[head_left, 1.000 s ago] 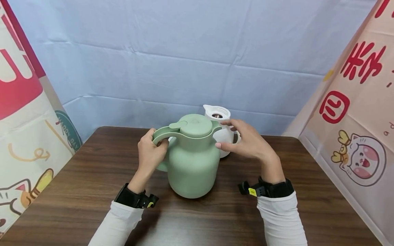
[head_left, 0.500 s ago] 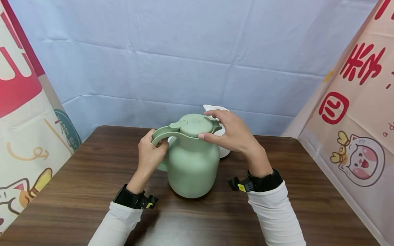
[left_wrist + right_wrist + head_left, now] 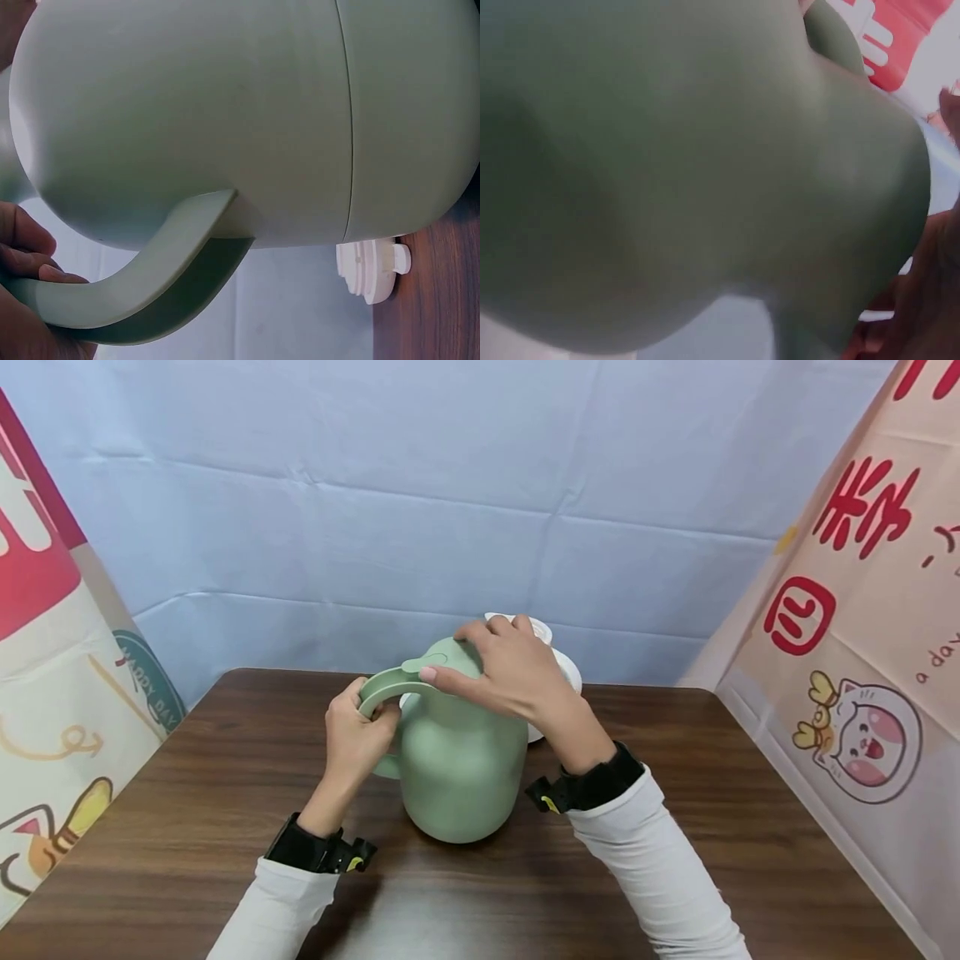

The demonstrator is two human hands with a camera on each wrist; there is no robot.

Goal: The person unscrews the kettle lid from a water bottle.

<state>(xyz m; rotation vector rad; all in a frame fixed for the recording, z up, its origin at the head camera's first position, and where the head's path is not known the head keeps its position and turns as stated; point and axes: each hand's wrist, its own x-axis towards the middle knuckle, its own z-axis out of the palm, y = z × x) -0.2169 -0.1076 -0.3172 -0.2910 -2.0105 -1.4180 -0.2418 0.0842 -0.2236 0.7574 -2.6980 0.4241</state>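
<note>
A pale green thermos jug (image 3: 463, 777) stands upright on the brown table. My left hand (image 3: 357, 735) grips the upper part of its handle (image 3: 150, 281), fingers curled round it. Over the jug's round lid (image 3: 448, 652) lies my right hand (image 3: 517, 672), fingers spread to the far side and thumb extended toward the lid's lever (image 3: 424, 662). In the right wrist view the thumb (image 3: 951, 112) looks apart from the jug; whether the other fingers press the lid is hard to tell. Most of the lid is covered by the hand.
Behind the green jug stands a white jug (image 3: 567, 672), partly hidden by my right hand. A white stepped piece (image 3: 367, 270), like a stopper, sits on the wooden table (image 3: 187, 827) beyond the jug. Blue cloth (image 3: 337, 510) hangs behind; printed cloths flank both sides.
My right hand has moved left, from beside the spout to over the lid, its thumb reaching the lever. The left hand keeps its hold on the handle. The whole view has shifted slightly.
</note>
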